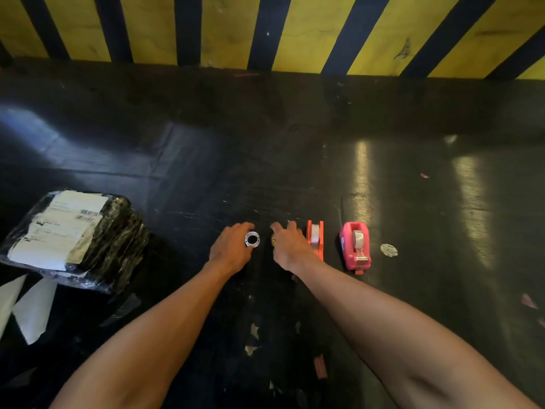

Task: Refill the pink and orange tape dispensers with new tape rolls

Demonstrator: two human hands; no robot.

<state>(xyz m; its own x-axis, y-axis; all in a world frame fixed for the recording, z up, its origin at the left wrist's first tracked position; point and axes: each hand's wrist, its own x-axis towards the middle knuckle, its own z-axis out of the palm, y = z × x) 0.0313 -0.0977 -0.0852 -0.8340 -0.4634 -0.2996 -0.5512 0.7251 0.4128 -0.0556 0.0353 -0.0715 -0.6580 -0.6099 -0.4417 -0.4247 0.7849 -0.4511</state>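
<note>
On the dark floor stand the orange tape dispenser (315,239) and, to its right, the pink tape dispenser (355,246), each with a tape roll seated in it. My left hand (231,246) grips a white ring-shaped roll core (252,239) by its edge. My right hand (290,245) reaches down just left of the orange dispenser, fingers spread over a small yellowish roll (273,240) that is mostly hidden under the hand. Whether the fingers grip that roll cannot be told.
A black plastic-wrapped parcel (76,240) with white shipping labels lies at the left. A small round white disc (389,250) lies right of the pink dispenser. Paper scraps (32,308) litter the near floor. A yellow and dark striped wall (265,31) closes the far side.
</note>
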